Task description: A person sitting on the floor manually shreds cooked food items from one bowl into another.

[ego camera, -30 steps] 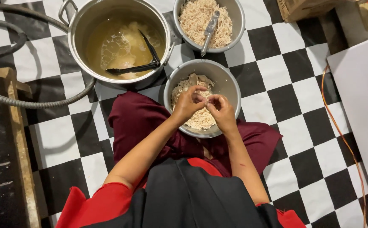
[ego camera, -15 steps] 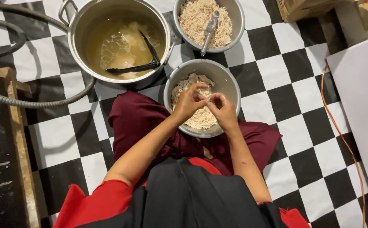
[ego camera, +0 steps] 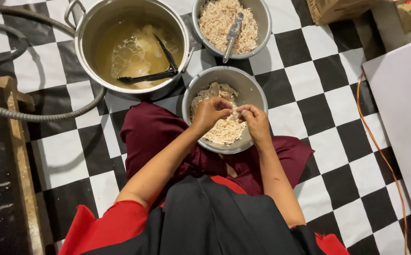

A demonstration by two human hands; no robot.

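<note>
Floor [ego camera: 330, 78], chequered black and white. Pot [ego camera: 80, 45], steel, well beyond the fingers, holds broth and black tongs [ego camera: 153, 71]. Far bowl [ego camera: 264, 28] of shreds with a spoon [ego camera: 232, 30]. Near bowl [ego camera: 252, 89], directly under the fingers, half full of shredded meat [ego camera: 222, 132]. Left hand [ego camera: 210, 113] and right hand [ego camera: 256, 120]: fingertips pinched together on one small meat strand [ego camera: 235, 109] between them. Judged soft, fibrous, light, likely greasy; best gripped at its ends.

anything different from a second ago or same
Almost nothing changed. Left hand and right hand stay together over the near bowl, pinching a shred of meat. Pot, tongs and far bowl have not moved.
</note>
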